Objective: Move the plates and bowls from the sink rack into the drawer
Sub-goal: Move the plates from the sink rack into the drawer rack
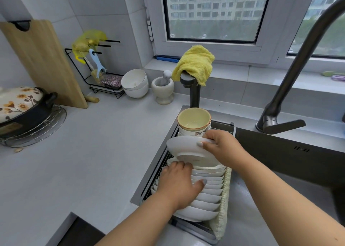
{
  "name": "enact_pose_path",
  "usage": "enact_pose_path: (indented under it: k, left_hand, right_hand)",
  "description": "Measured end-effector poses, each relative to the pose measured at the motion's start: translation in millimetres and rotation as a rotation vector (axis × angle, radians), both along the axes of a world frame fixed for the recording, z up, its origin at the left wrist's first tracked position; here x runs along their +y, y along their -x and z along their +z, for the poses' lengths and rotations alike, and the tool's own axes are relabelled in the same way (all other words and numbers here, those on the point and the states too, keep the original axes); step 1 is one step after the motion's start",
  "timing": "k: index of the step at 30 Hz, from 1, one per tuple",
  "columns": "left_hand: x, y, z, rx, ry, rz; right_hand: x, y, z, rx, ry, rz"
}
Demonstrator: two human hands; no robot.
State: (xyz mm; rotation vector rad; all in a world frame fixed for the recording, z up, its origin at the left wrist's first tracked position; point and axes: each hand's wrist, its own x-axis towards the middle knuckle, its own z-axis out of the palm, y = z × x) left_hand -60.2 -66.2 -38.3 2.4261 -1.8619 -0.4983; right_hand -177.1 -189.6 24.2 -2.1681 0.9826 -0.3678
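So the sink rack [155,173] is sat along the left edge of the sink, packed with a row of white dishes stood on edge [207,195]. A white plate [188,152] is tilted up at the 12 o'clock end of that row and is gripped at its right rim by the right hand [222,146], thumb on the near face and fingers curled over the far edge. The left hand [179,184] is laid over the left side of the row, fingers curled down around the rims and thumb pressed across the tops, so a few dishes are held there. Just past the plate, at 12 o'clock, a stack of bowls is topped by a yellowish bowl [194,118]. A beige mesh mat [223,210] is tucked against the rack at 3 o'clock. The dark faucet [298,73] is seen at 2 o'clock, a yellow cloth [196,62] is draped over a smaller tap at 12, and a wooden cutting board [41,59] is leaned on the wall at 10. The drawer can't be made out for sure
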Motion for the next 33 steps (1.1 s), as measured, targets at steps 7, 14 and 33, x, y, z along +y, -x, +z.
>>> enact_pose_path:
  k: [7, 14, 33]
  left_hand:
    - [2, -2, 4, 0.039, 0.007, 0.004]
    - [28, -12, 17, 0.169, 0.111, 0.144]
    - [199, -59, 117, 1.868, 0.831, 1.281]
  right_hand:
    - [8, 13, 20, -0.108, -0.006, -0.009]
    - [25, 16, 52, -0.223, 0.016, 0.046]
    - [158, -65, 82, -0.328, 0.496, 0.770]
